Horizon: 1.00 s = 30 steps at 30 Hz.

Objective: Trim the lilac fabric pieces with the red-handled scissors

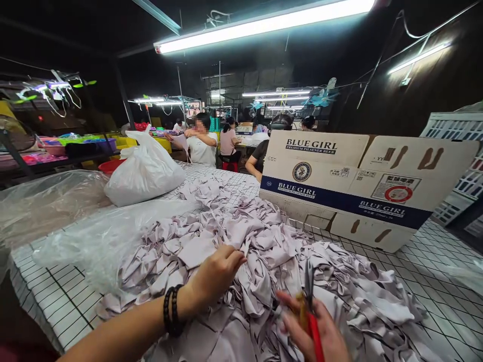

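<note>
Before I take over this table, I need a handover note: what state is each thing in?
Fabric pieces, crumpled, loosely heaped
Left hand, curled over the fabric pieces, grip unclear
Scissors, blades pointing up, opening unclear
Right hand, holding the scissors
White bag, bulging, gathered at top
Clear plastic, crumpled
Cardboard box, standing
Nearest tube light, lit

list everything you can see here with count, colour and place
Fabric pieces: too many to count, pale mauve, heaped on the table
Scissors: one pair, silver and red, in the right hand
Carton: one, white and blue, right
Filled bag: one, white, left
Plastic sheeting: at least two pieces, clear, left
Table: one, white with black grid, under the heap
Tubs: several, mixed colours, far left
Crates: count unclear, white, far right
Tube lights: several, white, overhead
Co-workers: at least four, mixed clothing, background
Beads: two strands, black, left wrist
Left hand: one, bare, at the fabric
Right hand: one, bare, holding the scissors
</note>
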### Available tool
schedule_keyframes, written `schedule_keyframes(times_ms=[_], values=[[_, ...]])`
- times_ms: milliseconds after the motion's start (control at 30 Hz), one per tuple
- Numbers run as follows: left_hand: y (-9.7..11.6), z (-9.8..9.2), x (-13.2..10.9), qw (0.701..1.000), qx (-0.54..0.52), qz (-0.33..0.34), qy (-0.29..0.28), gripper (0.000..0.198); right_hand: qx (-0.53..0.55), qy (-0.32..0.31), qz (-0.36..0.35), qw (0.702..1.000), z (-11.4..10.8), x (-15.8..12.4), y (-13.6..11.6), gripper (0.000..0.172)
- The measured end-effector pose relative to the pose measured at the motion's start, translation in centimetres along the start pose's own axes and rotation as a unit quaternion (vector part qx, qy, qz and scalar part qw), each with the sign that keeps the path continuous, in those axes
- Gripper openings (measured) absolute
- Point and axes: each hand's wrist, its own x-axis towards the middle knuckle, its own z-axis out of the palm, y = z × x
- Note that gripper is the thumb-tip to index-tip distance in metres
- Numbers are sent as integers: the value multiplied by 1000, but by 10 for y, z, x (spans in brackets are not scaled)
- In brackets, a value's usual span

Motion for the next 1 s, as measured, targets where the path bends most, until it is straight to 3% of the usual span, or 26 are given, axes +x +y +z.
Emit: schedule_keyframes(times_ms=[67,200,333,467,533,600,700,767,867,1000], values=[[1,10,-11,1000,-10,13,18,25,1,-40,-28,999,29,28,-21,52],[0,24,-19,999,2,20,32,27,-89,-112,6,990,82,88,-52,52],[2,30,-16,999,9,36,12,26,-176,-121,65,975,130,136,-44,31],[6,24,-12,997,-11,57,-52,24,-208,-127,100,965,164,157,-31,34],[3,11,-11,995,-68,46,-56,21,-199,-137,104,965,166,160,-33,34],[-9,-7,-8,990,-142,0,-25,18,-176,-153,97,968,158,161,-41,30],[-46,-31,6,977,-173,-125,13,19,-126,-171,68,975,138,161,-54,19],[-77,-35,22,972,-150,-182,-1,25,-97,-176,50,978,127,161,-60,29],[-114,-25,51,976,-158,-133,-67,34,-72,-186,33,979,120,160,-64,39],[-133,-4,81,962,-191,-29,-195,30,-75,-189,18,979,120,159,-65,41]])
